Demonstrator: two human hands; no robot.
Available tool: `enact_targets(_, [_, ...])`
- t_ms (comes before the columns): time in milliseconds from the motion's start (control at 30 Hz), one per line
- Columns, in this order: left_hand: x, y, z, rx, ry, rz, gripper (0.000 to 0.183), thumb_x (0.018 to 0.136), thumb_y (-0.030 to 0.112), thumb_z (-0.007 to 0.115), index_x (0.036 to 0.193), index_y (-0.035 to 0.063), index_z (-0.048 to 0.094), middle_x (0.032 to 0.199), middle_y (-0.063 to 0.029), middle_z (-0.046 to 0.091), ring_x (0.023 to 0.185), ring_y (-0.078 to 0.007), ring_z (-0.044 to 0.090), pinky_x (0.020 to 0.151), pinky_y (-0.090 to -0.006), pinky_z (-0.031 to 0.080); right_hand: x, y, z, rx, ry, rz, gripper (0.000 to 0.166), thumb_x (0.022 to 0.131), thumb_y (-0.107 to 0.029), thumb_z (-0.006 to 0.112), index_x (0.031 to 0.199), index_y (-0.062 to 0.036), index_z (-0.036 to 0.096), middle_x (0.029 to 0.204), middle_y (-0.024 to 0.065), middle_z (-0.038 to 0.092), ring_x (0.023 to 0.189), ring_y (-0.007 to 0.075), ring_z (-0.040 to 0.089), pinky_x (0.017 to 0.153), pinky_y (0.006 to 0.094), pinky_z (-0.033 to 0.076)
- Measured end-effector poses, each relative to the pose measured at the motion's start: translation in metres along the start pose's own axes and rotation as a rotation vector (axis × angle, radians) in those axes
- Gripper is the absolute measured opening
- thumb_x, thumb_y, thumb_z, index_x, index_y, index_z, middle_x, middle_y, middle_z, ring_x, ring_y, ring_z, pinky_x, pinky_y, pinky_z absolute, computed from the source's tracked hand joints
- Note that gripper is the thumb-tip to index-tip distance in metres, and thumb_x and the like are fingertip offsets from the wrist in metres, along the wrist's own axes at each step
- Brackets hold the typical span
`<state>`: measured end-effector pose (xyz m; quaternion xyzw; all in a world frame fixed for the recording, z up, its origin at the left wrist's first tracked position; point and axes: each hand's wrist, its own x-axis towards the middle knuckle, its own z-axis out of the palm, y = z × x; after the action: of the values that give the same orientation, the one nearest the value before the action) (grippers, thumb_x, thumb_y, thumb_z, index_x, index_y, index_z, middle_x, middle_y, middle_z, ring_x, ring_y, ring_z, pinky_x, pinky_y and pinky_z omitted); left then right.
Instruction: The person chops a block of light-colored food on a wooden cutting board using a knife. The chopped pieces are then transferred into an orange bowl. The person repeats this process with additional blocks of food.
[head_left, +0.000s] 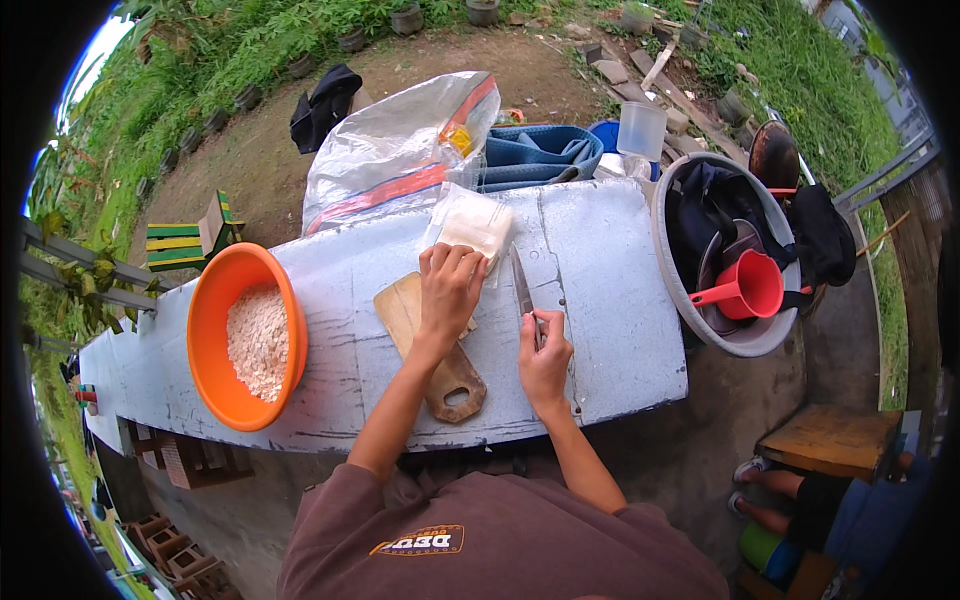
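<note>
My left hand (452, 289) reaches over the upper part of a wooden cutting board (457, 382), its fingertips at the near edge of a clear plastic bag holding a pale block (474, 221). Whether the fingers grip the bag or something under them cannot be told. In my right hand (545, 360) is a knife (520, 281), its blade pointing away from me, just right of the bag. A small pale piece shows at the board's right edge, partly hidden by my left hand. To the left, an orange plastic basin (300, 337) holds many small pale chips (257, 341).
A grey tub (667, 262) with dark cloth and a red dipper (750, 285) stands at the right. Behind the metal-topped table (615, 330) lie a woven plastic sack (382, 150) and blue folded material (536, 154). A person (847, 502) sits at lower right beside a wooden table (832, 435).
</note>
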<state>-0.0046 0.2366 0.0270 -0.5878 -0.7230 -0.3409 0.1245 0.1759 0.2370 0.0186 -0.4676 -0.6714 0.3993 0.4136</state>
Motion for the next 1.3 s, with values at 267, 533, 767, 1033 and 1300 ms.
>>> enact_targets(267, [-0.004, 0.006, -0.018, 0.047, 0.017, 0.024, 0.008, 0.092, 0.014, 0.072, 0.097, 0.009, 0.071, 0.099, -0.0011, 0.067, 0.103, -0.0215, 0.058, 0.101, -0.0422, 0.036, -0.001, 0.002, 0.002, 0.014, 0.011, -0.023, 0.016, 0.102, -0.013, 0.063, 0.106, 0.0023, 0.059, 0.077, 0.0159, 0.067, 0.062, 0.0216, 0.063, 0.058, 0.0375, 0.049])
enact_targets(533, [-0.03, 0.021, -0.072, -0.082, -0.005, -0.08, 0.006, 0.092, 0.012, 0.071, 0.096, 0.0074, 0.068, 0.096, -0.0032, 0.068, 0.097, -0.0225, 0.061, 0.096, -0.0393, 0.041, 0.001, -0.001, -0.001, -0.041, -0.048, -0.049, 0.017, 0.103, -0.016, 0.06, 0.106, 0.0012, 0.058, 0.077, 0.0253, 0.067, 0.067, 0.0378, 0.069, 0.06, 0.0453, 0.05])
enact_targets(767, [-0.046, 0.02, -0.128, -0.438, -0.018, -0.404, 0.013, 0.098, 0.013, 0.066, 0.099, 0.0002, 0.068, 0.086, -0.0119, 0.071, 0.076, -0.0251, 0.067, 0.074, -0.0363, 0.051, -0.002, 0.002, 0.002, 0.035, -0.028, -0.031, 0.018, 0.104, -0.018, 0.06, 0.106, 0.0, 0.057, 0.065, 0.0146, 0.058, 0.055, 0.0242, 0.054, 0.054, 0.0407, 0.041])
enact_targets(1033, [-0.052, -0.005, -0.164, -0.278, 0.148, -0.435, 0.015, 0.099, 0.014, 0.067, 0.101, -0.0004, 0.069, 0.086, -0.0143, 0.071, 0.074, -0.0245, 0.068, 0.066, -0.0359, 0.052, -0.012, -0.039, 0.021, 0.076, -0.105, -0.071, 0.018, 0.104, -0.018, 0.06, 0.109, -0.0002, 0.057, 0.067, 0.009, 0.06, 0.06, 0.0143, 0.056, 0.055, 0.0335, 0.043])
enact_targets(1300, [-0.1, -0.001, -0.127, -0.193, 0.082, -0.322, 0.014, 0.092, 0.017, 0.072, 0.101, 0.0062, 0.069, 0.104, -0.0064, 0.07, 0.102, -0.0266, 0.064, 0.092, -0.0417, 0.047, -0.038, -0.034, 0.028, 0.001, -0.182, -0.12, 0.019, 0.104, -0.017, 0.062, 0.11, -0.0002, 0.058, 0.071, 0.009, 0.062, 0.061, 0.0125, 0.057, 0.055, 0.0313, 0.046])
